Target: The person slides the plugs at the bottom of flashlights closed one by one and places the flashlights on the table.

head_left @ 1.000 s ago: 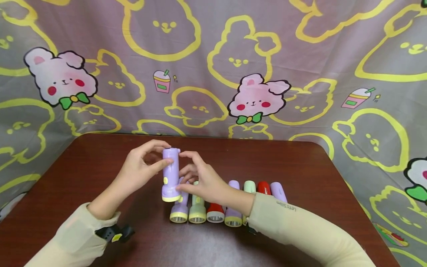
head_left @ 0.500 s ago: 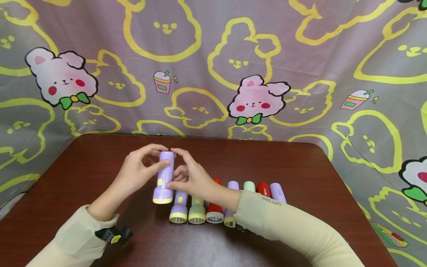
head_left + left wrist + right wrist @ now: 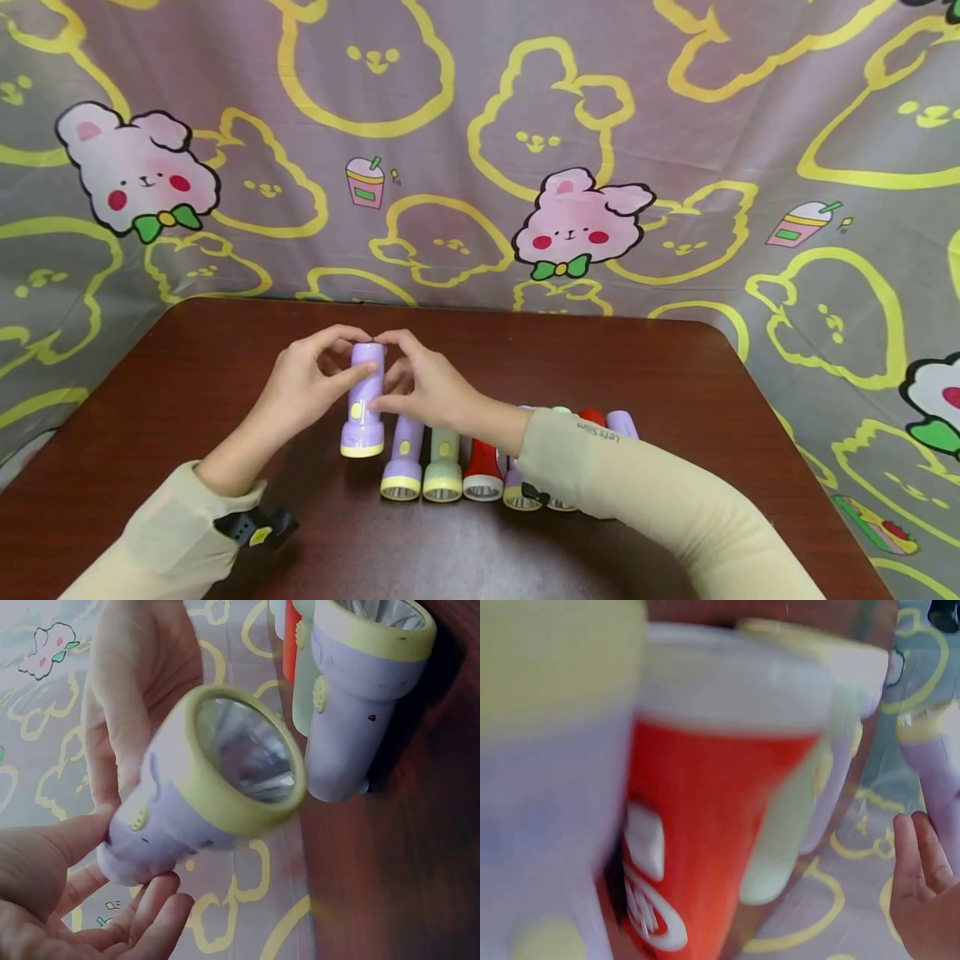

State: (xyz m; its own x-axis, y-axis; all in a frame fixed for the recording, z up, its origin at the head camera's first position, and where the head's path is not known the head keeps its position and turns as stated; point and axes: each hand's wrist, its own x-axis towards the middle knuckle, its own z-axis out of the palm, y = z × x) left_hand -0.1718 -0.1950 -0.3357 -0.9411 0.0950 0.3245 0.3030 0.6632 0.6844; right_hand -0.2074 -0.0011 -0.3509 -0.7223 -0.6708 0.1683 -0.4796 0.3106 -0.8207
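A purple flashlight (image 3: 366, 392) with a yellow head rim and yellow switch stands out near upright, rim downward, in the head view. My left hand (image 3: 311, 379) grips its upper body, thumb across the front and fingers behind. From the right, my right hand (image 3: 431, 383) pinches it too, thumb beside the switch and index finger at the tail end. The left wrist view shows its reflector (image 3: 247, 750) facing the camera. Just right of it, another purple flashlight (image 3: 406, 450) lies on the table, followed by a green flashlight (image 3: 444, 454) and a red flashlight (image 3: 482, 471).
The row continues rightward with more flashlights, partly hidden by my right sleeve (image 3: 622, 467); a purple flashlight end (image 3: 622, 423) shows beyond it. All lie on a dark red-brown table (image 3: 210, 367). A patterned curtain (image 3: 450, 150) hangs behind. A black wrist camera (image 3: 258, 527) sits at my left cuff.
Both hands have moved left with the purple flashlight, from over the row's left end to beside it. My right sleeve now covers more of the row's right part.
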